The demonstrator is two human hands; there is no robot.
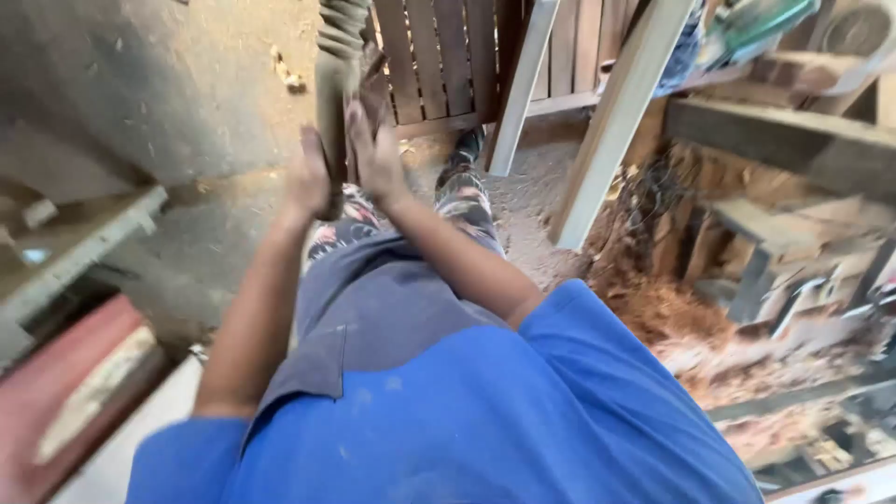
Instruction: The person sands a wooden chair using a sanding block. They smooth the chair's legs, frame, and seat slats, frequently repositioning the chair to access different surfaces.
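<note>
Hands, left (308,175) and right (376,154), clasp turned wooden post (338,65); no containers discernible.

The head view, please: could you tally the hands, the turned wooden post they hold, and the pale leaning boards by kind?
Hands: 2, left hand and right hand
Turned wooden post: 1, between both hands
Pale leaning boards: 2, narrow board and wide board
Total: 5

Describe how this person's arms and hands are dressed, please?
Both arms are bare from short bright blue sleeves down. The left hand and right hand wear no gloves; the blur hides any rings. The blue shirt has a grey-blue front panel, and the trousers are dark and patterned.
</note>
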